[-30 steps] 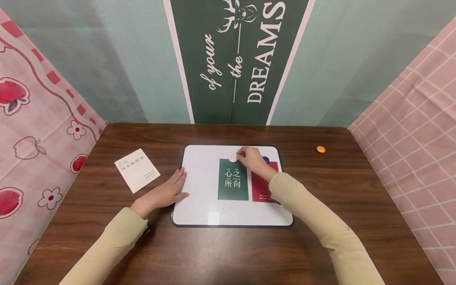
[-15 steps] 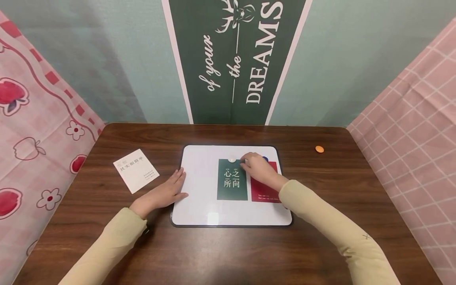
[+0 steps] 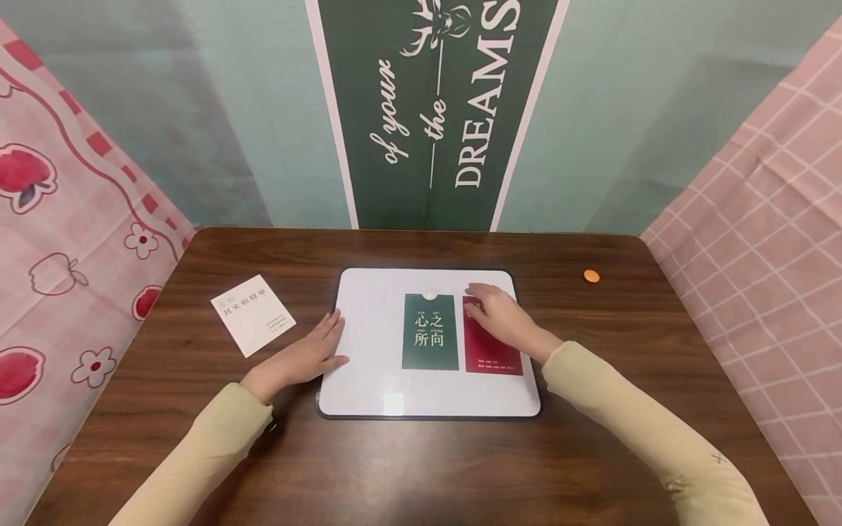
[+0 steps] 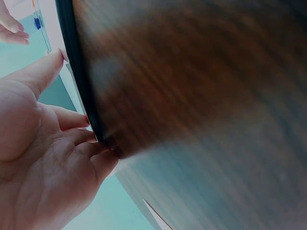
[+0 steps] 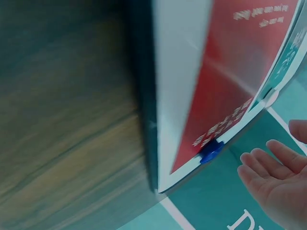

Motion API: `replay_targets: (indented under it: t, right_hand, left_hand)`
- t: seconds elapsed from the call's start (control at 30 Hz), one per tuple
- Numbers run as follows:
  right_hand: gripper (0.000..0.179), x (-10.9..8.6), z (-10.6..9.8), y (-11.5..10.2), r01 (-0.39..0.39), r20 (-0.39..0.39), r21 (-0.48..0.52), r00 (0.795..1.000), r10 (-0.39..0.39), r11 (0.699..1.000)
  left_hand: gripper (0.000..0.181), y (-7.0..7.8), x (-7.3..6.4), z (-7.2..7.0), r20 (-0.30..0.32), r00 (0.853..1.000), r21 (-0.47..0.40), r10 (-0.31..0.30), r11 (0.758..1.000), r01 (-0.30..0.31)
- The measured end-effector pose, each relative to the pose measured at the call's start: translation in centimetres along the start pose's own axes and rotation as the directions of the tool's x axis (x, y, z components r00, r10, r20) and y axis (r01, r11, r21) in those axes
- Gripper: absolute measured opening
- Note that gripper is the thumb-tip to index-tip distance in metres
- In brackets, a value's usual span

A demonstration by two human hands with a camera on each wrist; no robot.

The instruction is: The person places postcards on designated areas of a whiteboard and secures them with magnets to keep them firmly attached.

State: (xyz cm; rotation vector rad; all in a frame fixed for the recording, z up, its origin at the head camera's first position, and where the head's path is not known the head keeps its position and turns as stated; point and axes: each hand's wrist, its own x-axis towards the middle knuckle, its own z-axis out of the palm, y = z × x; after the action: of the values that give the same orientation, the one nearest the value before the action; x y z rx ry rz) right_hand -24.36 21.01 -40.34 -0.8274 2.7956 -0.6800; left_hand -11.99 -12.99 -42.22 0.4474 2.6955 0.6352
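Note:
A whiteboard [image 3: 368, 329] with a dark frame lies on the table. My left hand [image 3: 305, 356] rests at its left edge, fingers straight and thumb over the rim. On the board, a green card [image 3: 430, 356] has a round white magnet [image 3: 429, 294] at its top edge. To the right lies a red card [image 3: 493, 354]; its blue magnet [image 5: 211, 152] shows in the right wrist view and is hidden behind my hand in the head view. My right hand [image 3: 505, 318] is over the red card's upper part, fingers loosely extended, holding nothing.
A white printed card [image 3: 253, 315] lies tilted on the table left of the board. An orange round magnet [image 3: 591, 276] sits toward the back right. Fabric hangs behind and along both sides of the wooden table [image 3: 421, 475].
My right hand has let go of the white magnet and moved right, from the green card's top to above the red card, its fingers opening. The left hand stays put.

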Motion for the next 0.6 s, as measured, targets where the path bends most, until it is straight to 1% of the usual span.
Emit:
replay_targets:
  t: [0.17, 0.37, 0.6]
  right_hand:
    - [0.052, -1.3, -0.4, 1.0, 0.030, -0.017, -0.040, 0.999, -0.031, 0.999]
    - [0.054, -2.6, -0.7, 1.9, 0.054, -0.023, -0.056, 0.998, -0.055, 0.997]
    - [0.055, -4.1, -0.7, 2.8, 0.059, -0.014, -0.056, 0.998, -0.060, 0.997]
  left_hand:
    - [0.070, 0.1, 0.0, 0.0, 0.001, 1.000, 0.009, -0.004, 1.000, 0.004]
    - [0.070, 0.2, 0.1, -0.1, 0.005, 1.000, 0.007, -0.002, 1.000, 0.002]
    - [0.070, 0.4, 0.0, -0.2, -0.005, 1.000, 0.002, 0.007, 1.000, -0.007]
